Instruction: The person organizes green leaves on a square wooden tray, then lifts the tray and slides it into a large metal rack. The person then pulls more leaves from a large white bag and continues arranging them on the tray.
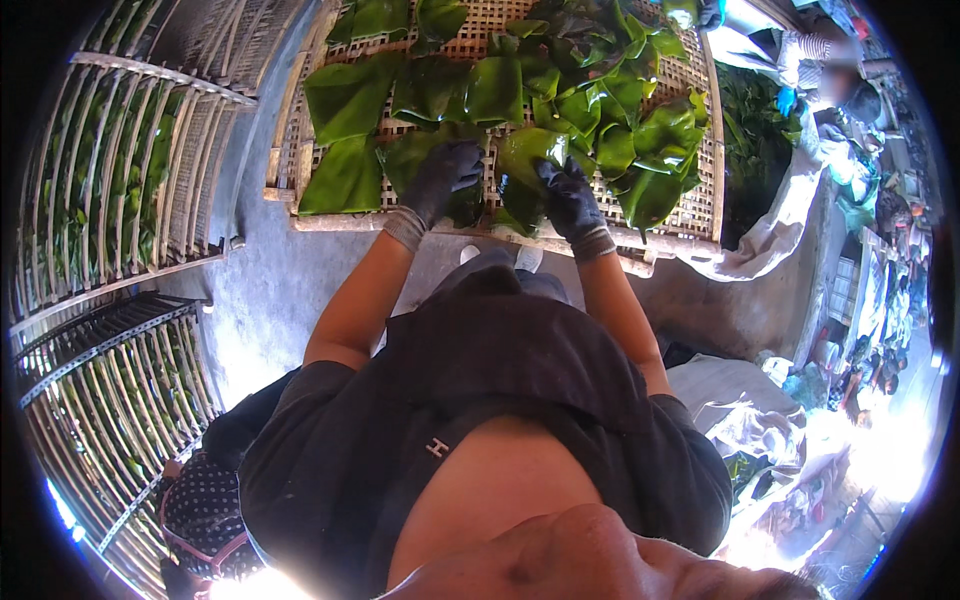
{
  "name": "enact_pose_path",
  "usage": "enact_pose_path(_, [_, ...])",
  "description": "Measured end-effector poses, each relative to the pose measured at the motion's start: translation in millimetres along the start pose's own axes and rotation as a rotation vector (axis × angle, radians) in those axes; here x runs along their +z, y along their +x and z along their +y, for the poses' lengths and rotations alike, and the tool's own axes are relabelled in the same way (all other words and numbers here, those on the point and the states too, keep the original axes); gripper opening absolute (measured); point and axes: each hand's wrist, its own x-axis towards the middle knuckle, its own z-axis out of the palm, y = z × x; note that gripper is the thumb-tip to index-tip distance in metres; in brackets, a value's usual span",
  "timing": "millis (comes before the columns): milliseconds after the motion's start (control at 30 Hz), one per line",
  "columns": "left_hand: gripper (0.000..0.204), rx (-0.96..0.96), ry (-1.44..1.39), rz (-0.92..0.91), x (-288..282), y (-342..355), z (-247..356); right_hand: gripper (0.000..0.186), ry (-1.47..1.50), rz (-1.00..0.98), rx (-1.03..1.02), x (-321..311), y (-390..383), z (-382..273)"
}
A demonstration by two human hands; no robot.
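Observation:
Glossy wet green leaf pieces, broad and flat, lie on a woven bamboo drying tray. My left hand, in a dark glove with a grey cuff, rests with its fingers stretched over a dark green leaf piece near the tray's front edge. To its right, my right hand, gloved likewise, grips the right edge of a brighter leaf piece. Its fingertips are partly hidden against that leaf. Flat squarish leaves are spread at the left, while a heaped pile of leaves overlaps on the right.
Slatted bamboo racks holding leaves stand at left. More dark leaves lie beyond the tray's right side, beside a pale cloth. A person in a dotted garment is behind at left; a blue-gloved person is far right.

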Motion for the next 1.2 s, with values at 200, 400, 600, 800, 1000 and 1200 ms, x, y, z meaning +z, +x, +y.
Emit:
enact_pose_path(200, [0.051, -0.222, -0.063, -0.013, 1, -1, -44, 0.042, 0.196, 0.018, 0.284, 66, -15, 43])
enact_pose_path(400, [0.049, 0.11, 0.044, -0.179, -9, 18, -125, 0.039, -0.074, 0.07, 0.224, -12, 31, -13])
enact_pose_path(600, [0.053, -0.386, -0.174, -0.116, 4, 16, -87, 0.039, 0.591, 0.11, 0.426, 119, -21, 54])
enact_pose_path(800, [0.053, 0.419, 0.93, 0.043, 16, -10, -28, 0.049, 0.232, -0.076, 0.591, 95, -7, 20])
enact_pose_path(1000, [0.059, 0.5, 1.27, -0.198, 19, 7, -88, 0.048, -0.001, -0.172, 0.579, 18, 0, 27])
enact_pose_path(1200, [0.057, 0.591, 1.237, -0.137, 24, 12, -98, 0.056, -0.364, -0.239, 0.527, 39, -13, 84])
